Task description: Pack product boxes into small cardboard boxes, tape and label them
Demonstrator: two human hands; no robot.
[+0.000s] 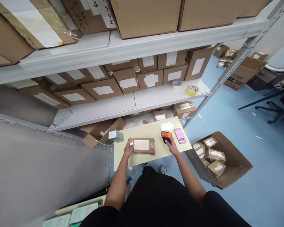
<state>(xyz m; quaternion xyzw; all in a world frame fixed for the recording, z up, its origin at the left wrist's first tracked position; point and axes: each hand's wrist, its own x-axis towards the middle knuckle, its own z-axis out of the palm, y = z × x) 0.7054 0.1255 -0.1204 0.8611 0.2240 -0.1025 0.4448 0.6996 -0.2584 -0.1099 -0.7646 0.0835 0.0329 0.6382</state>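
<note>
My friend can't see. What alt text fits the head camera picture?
A person's left hand grips one end of a taped cardboard box on a pale yellow table; the right hand holds an orange and dark blue device. Boxes with white labels line shelves behind.

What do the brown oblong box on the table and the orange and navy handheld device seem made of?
Brown oblong box: matte cardboard, going by its plain brown faces; glints at the right end suggest plastic tape. Orange and navy handheld device: probably hard plastic, from its solid bright colouring; its finish is too small to judge.
</note>
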